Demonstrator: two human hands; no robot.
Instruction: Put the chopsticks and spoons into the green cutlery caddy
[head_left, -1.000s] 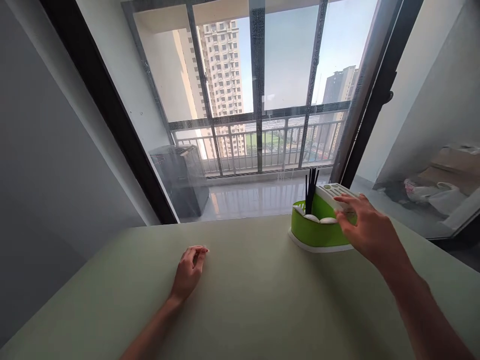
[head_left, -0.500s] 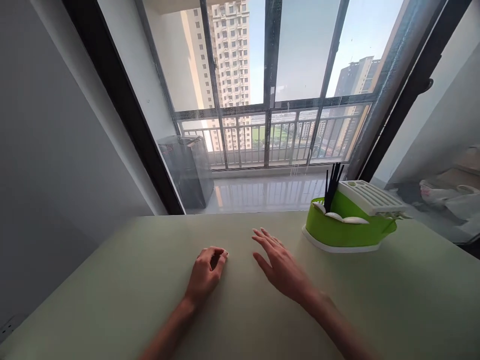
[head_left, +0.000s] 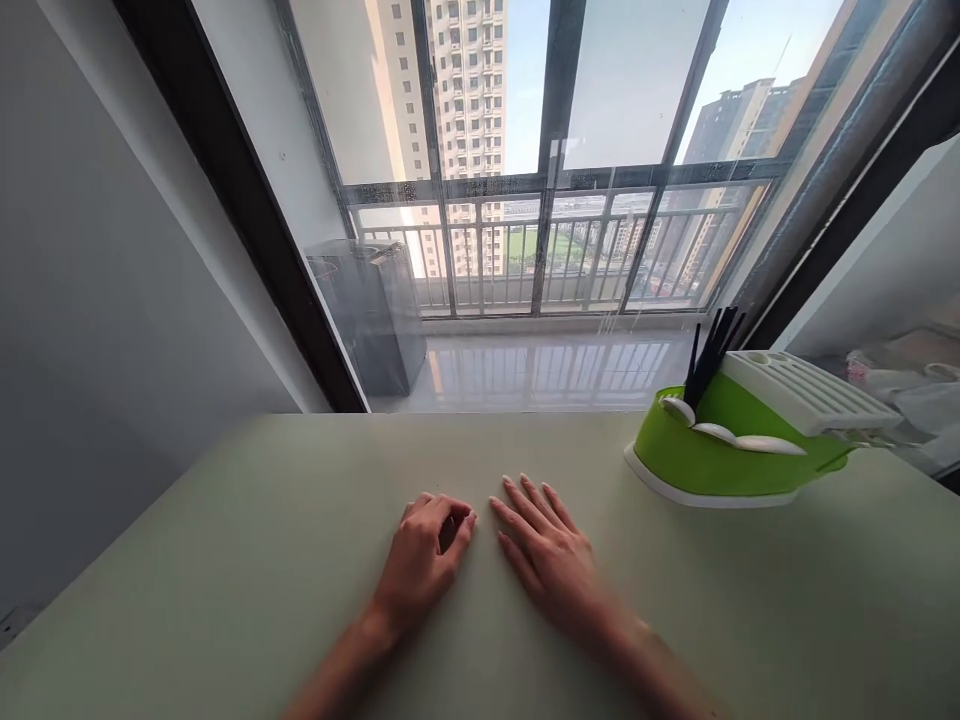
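My left hand (head_left: 425, 556) rests on the pale green tabletop (head_left: 247, 560). Its fingers are curled, the thumb meeting the forefinger in a loop, and nothing shows between them. Close by on the right, my right hand (head_left: 546, 552) lies flat, palm down, with its fingers stretched out and nothing held. A small gap separates the two hands. Farther right stands a green and white utensil holder (head_left: 720, 465), which neither hand touches. Several thin black sticks (head_left: 712, 360) rise from it, and white rounded pieces (head_left: 769, 444) line its front rim.
Beyond the table's far edge is a glass door with a dark frame (head_left: 255, 220). Behind the glass stand a dark boxy appliance (head_left: 367, 320) and a balcony railing (head_left: 480, 255). A grey wall (head_left: 90, 300) flanks the left, and white bags (head_left: 926, 405) lie at the far right.
My right hand has left the utensil holder, moved left and settled flat on the table beside my left hand. My left hand stays curled. The view has shifted, so the holder appears farther right.
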